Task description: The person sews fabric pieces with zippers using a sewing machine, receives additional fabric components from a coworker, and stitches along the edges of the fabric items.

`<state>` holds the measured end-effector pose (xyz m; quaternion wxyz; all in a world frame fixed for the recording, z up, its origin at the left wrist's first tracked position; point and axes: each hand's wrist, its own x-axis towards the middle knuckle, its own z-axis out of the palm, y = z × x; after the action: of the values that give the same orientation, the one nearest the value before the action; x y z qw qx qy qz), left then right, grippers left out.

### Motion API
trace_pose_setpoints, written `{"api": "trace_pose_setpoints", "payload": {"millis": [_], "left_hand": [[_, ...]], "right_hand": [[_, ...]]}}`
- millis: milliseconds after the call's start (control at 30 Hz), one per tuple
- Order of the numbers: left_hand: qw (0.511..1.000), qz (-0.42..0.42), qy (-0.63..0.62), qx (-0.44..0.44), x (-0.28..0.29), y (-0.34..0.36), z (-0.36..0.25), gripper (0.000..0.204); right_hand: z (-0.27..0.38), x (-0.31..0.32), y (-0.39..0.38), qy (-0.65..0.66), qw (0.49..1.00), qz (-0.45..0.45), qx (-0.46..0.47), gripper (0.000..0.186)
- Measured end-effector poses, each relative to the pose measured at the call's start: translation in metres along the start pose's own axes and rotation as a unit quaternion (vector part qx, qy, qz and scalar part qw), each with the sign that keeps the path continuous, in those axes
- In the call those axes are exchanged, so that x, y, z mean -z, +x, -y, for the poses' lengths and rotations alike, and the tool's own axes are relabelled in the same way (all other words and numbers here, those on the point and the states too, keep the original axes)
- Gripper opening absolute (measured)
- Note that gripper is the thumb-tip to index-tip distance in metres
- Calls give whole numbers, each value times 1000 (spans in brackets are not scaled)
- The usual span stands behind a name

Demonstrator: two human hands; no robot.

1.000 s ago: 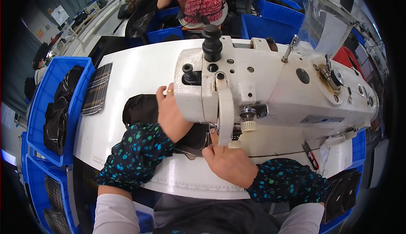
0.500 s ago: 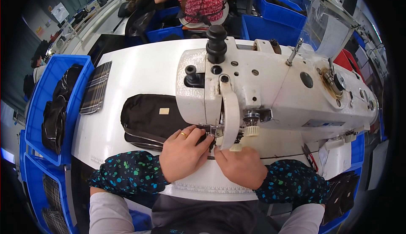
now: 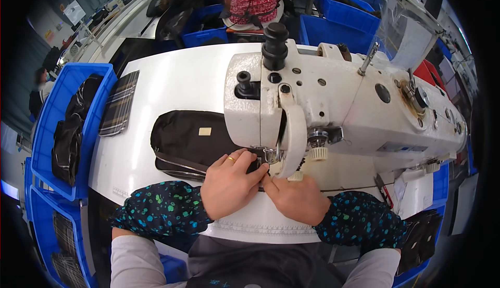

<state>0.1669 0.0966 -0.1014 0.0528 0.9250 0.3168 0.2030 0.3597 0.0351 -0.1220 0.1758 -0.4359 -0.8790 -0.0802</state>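
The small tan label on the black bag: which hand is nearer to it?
Left. The left hand rests on the black bag just below the tan label; the right hand sits farther right, under the needle.

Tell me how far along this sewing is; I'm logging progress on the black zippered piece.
Done: the black fabric piece with its zipper lies on the white table, fed under the sewing machine head. In hand: the left hand and right hand press it flat at the needle area. Left: how much seam remains cannot be told; the stitching is hidden.
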Motion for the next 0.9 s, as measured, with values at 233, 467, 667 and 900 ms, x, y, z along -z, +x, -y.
{"api": "trace_pose_setpoints", "payload": {"millis": [233,467,667,900], "left_hand": [[1000,12,21,12,3,12,7,31],[999,-4,41,-3,7,9,4,28],[999,-6,41,-34,11,8,12,29],[999,6,24,-23,13,9,9,28]], "right_hand": [[-10,-11,4,-33,999,10,-21,31],[-10,-22,0,18,999,-18,-40,31],[-11,-14,4,70,997,-35,-27,28],[-11,-14,6,97,995,-12,-34,27]]}}
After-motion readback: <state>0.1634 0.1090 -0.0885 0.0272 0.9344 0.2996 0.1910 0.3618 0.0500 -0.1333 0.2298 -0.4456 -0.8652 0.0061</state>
